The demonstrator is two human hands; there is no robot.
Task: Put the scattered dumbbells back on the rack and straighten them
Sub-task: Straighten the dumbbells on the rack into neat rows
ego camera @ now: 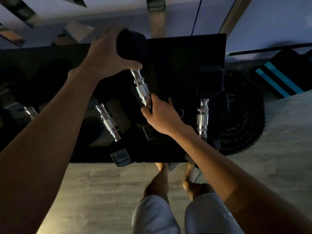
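Observation:
A black dumbbell with a chrome knurled handle (141,89) lies tilted on the dark rack shelf (185,53). My left hand (108,53) grips its far black head (133,46), fingers over the top and thumb below. My right hand (160,115) grips the near head of the same dumbbell, hiding most of it. A second dumbbell (109,123) lies to the left at a similar slant. A third dumbbell (203,115) sits nearly straight on the right. A fourth handle (30,111) shows at the far left, partly behind my left arm.
A coiled black battle rope (243,112) lies on the floor right of the rack. Black and teal mats (283,78) lean at the far right. Pale wood flooring (101,191) runs in front, with my bare feet near the rack's front edge. The scene is dim.

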